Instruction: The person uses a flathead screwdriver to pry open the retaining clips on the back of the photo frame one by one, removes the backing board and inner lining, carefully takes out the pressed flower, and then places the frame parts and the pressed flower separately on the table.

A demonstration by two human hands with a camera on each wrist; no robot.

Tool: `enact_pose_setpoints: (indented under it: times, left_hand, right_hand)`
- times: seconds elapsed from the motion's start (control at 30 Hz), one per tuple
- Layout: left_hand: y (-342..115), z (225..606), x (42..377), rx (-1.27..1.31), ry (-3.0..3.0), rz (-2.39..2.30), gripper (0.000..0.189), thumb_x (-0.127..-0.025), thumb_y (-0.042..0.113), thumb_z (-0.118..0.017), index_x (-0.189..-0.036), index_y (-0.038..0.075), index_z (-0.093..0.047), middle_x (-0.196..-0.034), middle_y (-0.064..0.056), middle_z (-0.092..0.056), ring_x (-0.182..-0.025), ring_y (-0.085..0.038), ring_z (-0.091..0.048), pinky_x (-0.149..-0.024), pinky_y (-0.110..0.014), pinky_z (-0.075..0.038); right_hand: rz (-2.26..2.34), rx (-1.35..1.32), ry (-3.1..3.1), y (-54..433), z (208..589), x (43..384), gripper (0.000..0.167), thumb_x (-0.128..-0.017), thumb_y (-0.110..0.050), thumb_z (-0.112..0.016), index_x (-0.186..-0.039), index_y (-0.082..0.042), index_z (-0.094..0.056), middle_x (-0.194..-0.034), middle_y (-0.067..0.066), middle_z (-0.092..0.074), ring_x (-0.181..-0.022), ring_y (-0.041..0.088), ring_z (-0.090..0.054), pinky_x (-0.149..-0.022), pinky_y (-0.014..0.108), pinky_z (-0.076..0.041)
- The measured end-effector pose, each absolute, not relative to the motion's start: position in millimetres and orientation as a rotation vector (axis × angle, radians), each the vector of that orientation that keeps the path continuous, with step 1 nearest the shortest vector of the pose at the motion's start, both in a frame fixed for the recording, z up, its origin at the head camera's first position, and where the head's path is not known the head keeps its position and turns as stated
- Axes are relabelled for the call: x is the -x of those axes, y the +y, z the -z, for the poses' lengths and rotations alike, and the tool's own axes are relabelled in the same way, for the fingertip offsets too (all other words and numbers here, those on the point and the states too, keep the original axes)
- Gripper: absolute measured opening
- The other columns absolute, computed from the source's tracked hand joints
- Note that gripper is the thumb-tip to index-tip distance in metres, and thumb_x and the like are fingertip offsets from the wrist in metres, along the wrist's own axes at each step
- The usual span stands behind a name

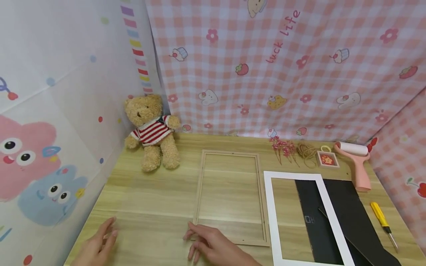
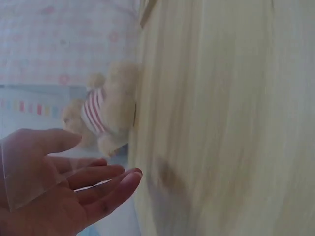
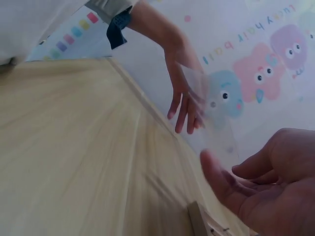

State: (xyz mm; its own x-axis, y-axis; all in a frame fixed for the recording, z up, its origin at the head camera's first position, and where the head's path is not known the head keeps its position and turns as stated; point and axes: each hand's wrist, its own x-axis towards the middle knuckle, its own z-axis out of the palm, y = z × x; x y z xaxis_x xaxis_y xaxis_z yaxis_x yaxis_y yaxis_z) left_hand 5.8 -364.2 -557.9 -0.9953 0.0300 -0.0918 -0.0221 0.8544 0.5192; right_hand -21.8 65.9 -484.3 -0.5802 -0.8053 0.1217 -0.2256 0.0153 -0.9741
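A clear, see-through sheet [image 3: 224, 132] spans the space between my two hands above the table, its outline only faintly visible. My left hand [image 1: 96, 245] holds it at the left; in the left wrist view, its edge crosses the hand [image 2: 54, 191] between thumb and fingers. At the opposite edge, my right hand [image 1: 216, 245] grips the sheet with bent fingers, although the contact is hard to make out. Beneath and beyond the right hand lies a thin wooden frame [image 1: 261, 195], flat on the table, its lower left corner partly hidden by that hand.
Right of the frame, a white mat border [image 1: 276, 221] overlaps a black board [image 1: 352, 207]. A yellow screwdriver [image 1: 379, 214] and pink roller [image 1: 361, 170] lie farther right. Dried flowers [image 1: 283, 147], twine [image 1: 306, 150] and a small framed charm [image 1: 327, 159] line the back; a teddy bear [image 1: 153, 129] sits back left.
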Motion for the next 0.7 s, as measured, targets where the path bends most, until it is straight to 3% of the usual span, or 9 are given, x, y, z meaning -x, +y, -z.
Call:
enact_pose_setpoints:
  times: [0.07,0.1,0.17,0.27,0.3,0.33,0.4,0.57,0.7]
  left_hand:
    - [-374.3,562.7,-3.1,-0.033,2.885,-0.824,0.062,-0.119,0.032,-0.049,-0.158,-0.015,-0.039,-0.145,-0.042,-0.061,-0.114,-0.04,-0.078,-0.084,-0.033,-0.066]
    - [-376.6,563.0,-2.2,-0.046,2.9,-0.79,0.063,-0.119,0.032,-0.05,-0.158,-0.016,-0.039,-0.147,-0.041,-0.06,-0.117,-0.04,-0.076,-0.085,-0.027,-0.063]
    - [-375.9,557.2,-1.9,-0.058,2.932,-0.759,0.064,-0.119,0.032,-0.05,-0.157,-0.019,-0.039,-0.148,-0.041,-0.059,-0.125,-0.04,-0.071,-0.102,-0.019,-0.055]
    - [-366.5,538.9,0.0,-0.035,2.911,-0.825,0.062,-0.119,0.029,-0.048,-0.154,-0.021,-0.039,-0.155,-0.049,-0.043,-0.139,-0.059,-0.05,-0.126,-0.043,-0.041]
    - [-361.6,533.4,0.0,-0.02,2.932,-0.818,0.059,-0.119,0.029,-0.048,-0.15,-0.021,-0.042,-0.155,-0.05,-0.041,-0.138,-0.06,-0.047,-0.126,-0.041,-0.036]
    - [-356.8,526.5,0.8,-0.012,2.918,-0.84,0.058,-0.119,0.028,-0.047,-0.148,-0.023,-0.043,-0.155,-0.053,-0.036,-0.138,-0.064,-0.042,-0.127,-0.055,-0.031]
    - [-348.8,514.9,3.1,0.001,2.868,-0.89,0.057,-0.119,0.025,-0.045,-0.143,-0.026,-0.044,-0.156,-0.057,-0.026,-0.135,-0.073,-0.032,-0.109,-0.075,-0.029]
    - [-338.6,505.8,4.7,0.003,2.884,-0.851,0.054,-0.117,0.021,-0.049,-0.138,-0.028,-0.047,-0.155,-0.058,-0.023,-0.127,-0.071,-0.03,-0.102,-0.075,-0.029]
    - [-339.5,511.1,4.4,-0.014,2.909,-0.834,0.057,-0.116,0.022,-0.052,-0.142,-0.028,-0.045,-0.157,-0.057,-0.021,-0.124,-0.067,-0.028,-0.1,-0.075,-0.03]
  right_hand:
    - [1.611,1.019,1.782,59.1,486.4,23.3,0.062,-0.113,0.008,-0.046,-0.169,0.013,-0.019,-0.139,0.035,-0.06,-0.085,0.03,-0.082,-0.084,0.023,-0.065]
    - [1.616,0.99,1.762,55.5,487.1,23.8,0.064,-0.113,0.008,-0.046,-0.17,0.011,-0.018,-0.141,0.035,-0.059,-0.084,0.026,-0.082,-0.084,0.023,-0.065]
    - [1.614,0.922,1.724,48.1,487.3,25.2,0.066,-0.113,0.008,-0.046,-0.172,0.008,-0.017,-0.144,0.033,-0.057,-0.083,0.017,-0.081,-0.083,0.022,-0.065]
    - [1.585,0.852,1.736,36.5,486.0,29.0,0.057,-0.113,0.006,-0.048,-0.168,0.008,-0.031,-0.133,0.026,-0.065,-0.079,0.002,-0.076,-0.077,0.02,-0.064]
    - [1.573,0.843,1.753,33.0,485.4,30.5,0.052,-0.113,0.006,-0.049,-0.163,0.009,-0.037,-0.126,0.024,-0.068,-0.076,0.0,-0.075,-0.075,0.02,-0.064]
    - [1.556,0.839,1.776,29.8,484.7,32.1,0.045,-0.113,0.004,-0.051,-0.157,0.009,-0.044,-0.117,0.022,-0.071,-0.073,-0.002,-0.073,-0.073,0.019,-0.063]
    - [1.531,0.838,1.827,23.9,484.4,35.2,0.029,-0.113,0.002,-0.053,-0.141,0.008,-0.055,-0.095,0.015,-0.075,-0.065,-0.003,-0.071,-0.07,0.017,-0.062]
    - [1.491,0.801,1.894,13.8,488.1,38.9,0.003,-0.112,-0.002,-0.058,-0.115,-0.001,-0.058,-0.068,0.003,-0.069,-0.05,-0.006,-0.062,-0.071,0.013,-0.058]
    - [1.448,0.743,1.904,10.7,492.7,37.8,0.006,-0.112,-0.004,-0.06,-0.109,-0.007,-0.056,-0.064,-0.002,-0.064,-0.045,-0.004,-0.056,-0.061,0.012,-0.055]
